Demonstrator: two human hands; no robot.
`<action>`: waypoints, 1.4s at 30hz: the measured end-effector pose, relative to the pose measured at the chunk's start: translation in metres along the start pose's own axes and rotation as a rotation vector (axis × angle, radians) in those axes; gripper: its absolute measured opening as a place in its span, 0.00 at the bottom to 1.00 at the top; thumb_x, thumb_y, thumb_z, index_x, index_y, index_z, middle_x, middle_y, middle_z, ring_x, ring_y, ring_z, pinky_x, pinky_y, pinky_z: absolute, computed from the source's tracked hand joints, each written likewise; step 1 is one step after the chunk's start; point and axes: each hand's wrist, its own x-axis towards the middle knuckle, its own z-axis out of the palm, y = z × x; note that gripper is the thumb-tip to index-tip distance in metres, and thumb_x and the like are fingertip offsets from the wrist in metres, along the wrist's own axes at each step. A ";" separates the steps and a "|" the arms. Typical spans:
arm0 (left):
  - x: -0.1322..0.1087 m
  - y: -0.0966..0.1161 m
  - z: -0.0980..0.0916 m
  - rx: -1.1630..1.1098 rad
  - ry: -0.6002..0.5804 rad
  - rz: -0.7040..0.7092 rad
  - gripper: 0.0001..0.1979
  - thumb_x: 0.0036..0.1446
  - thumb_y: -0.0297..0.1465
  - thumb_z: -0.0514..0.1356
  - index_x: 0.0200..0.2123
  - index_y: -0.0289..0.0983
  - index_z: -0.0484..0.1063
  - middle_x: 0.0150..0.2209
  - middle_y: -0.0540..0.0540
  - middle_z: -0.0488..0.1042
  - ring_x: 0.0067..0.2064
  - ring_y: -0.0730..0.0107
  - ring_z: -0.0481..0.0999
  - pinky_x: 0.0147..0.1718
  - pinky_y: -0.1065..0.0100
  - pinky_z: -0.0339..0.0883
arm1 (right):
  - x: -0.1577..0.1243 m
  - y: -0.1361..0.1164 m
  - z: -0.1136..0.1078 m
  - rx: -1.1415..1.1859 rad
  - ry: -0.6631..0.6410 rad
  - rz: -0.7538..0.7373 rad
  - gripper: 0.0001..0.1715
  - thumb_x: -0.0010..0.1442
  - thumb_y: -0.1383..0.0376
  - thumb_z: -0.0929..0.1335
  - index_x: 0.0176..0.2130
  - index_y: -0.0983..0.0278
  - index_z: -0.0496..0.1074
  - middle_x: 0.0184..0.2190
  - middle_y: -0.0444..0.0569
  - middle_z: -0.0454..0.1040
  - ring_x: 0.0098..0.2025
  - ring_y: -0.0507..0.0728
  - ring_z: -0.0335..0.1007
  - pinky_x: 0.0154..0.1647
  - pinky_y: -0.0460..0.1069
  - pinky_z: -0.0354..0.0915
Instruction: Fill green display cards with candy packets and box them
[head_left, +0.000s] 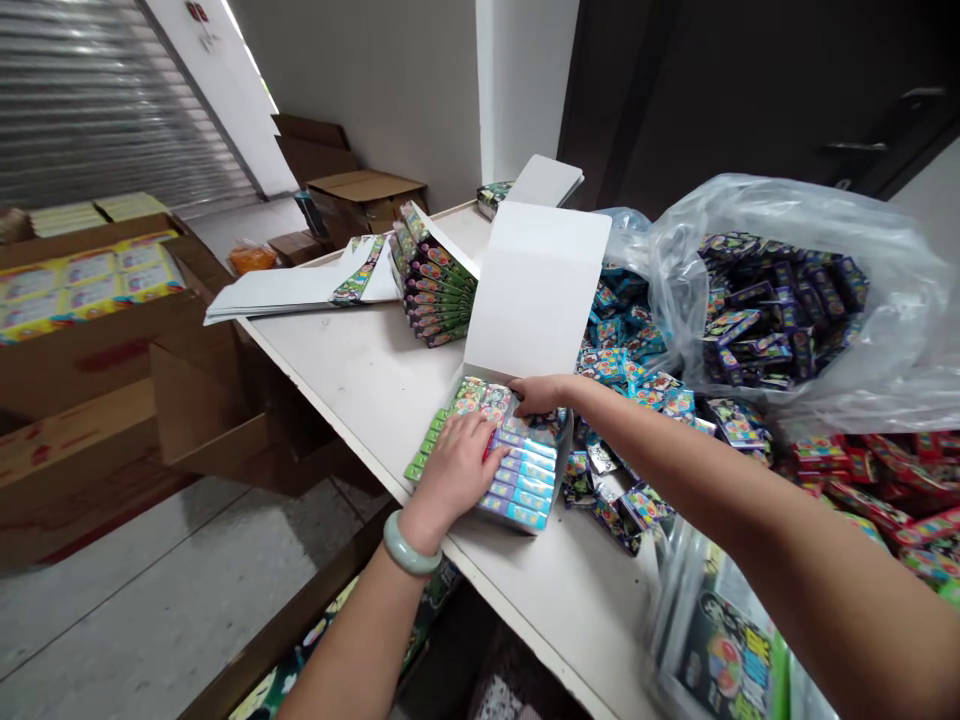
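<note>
An open white display box (534, 290) sits on the white table (360, 380), its lid standing up. Rows of small colourful packets (525, 480) fill its tray. My left hand (454, 470), a pale green bangle on its wrist, lies flat on the packets at the tray's left side, fingers spread. At the tray's far edge my right hand (541, 393) has its fingers curled down onto the packets near the base of the lid. Whether it grips one is hidden.
A filled box (435, 285) and flat white box blanks (285, 290) lie further back. Loose packets (630, 370) and a clear bag of purple packets (780, 300) crowd the right. Red packets (885, 480) lie at far right. Cardboard cartons (97, 350) stand on the floor, left.
</note>
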 end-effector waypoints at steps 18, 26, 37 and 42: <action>0.001 0.000 0.000 -0.030 -0.030 0.012 0.15 0.63 0.37 0.54 0.49 0.36 0.69 0.50 0.40 0.71 0.54 0.55 0.68 0.58 0.47 0.60 | -0.026 0.004 -0.005 0.063 0.079 -0.094 0.45 0.55 0.65 0.71 0.66 0.66 0.53 0.62 0.53 0.64 0.61 0.60 0.61 0.59 0.46 0.58; 0.002 0.000 0.000 -0.036 -0.033 0.019 0.15 0.63 0.36 0.53 0.49 0.36 0.69 0.48 0.39 0.71 0.53 0.54 0.69 0.57 0.48 0.61 | -0.054 -0.024 0.023 -0.167 0.252 -0.091 0.41 0.62 0.65 0.65 0.69 0.57 0.46 0.53 0.60 0.69 0.52 0.67 0.67 0.50 0.55 0.63; 0.001 0.000 0.003 -0.016 0.010 0.032 0.16 0.62 0.36 0.54 0.50 0.35 0.69 0.48 0.38 0.68 0.53 0.54 0.66 0.55 0.52 0.64 | -0.068 0.000 0.054 0.063 0.560 -0.055 0.34 0.62 0.57 0.68 0.64 0.57 0.59 0.64 0.57 0.55 0.63 0.65 0.53 0.61 0.59 0.53; 0.008 -0.009 -0.001 0.005 0.010 0.069 0.21 0.62 0.35 0.54 0.56 0.34 0.63 0.48 0.38 0.68 0.53 0.53 0.66 0.54 0.51 0.64 | -0.143 0.016 0.084 0.332 0.668 -0.135 0.21 0.62 0.62 0.66 0.54 0.63 0.70 0.59 0.56 0.65 0.62 0.60 0.58 0.63 0.56 0.54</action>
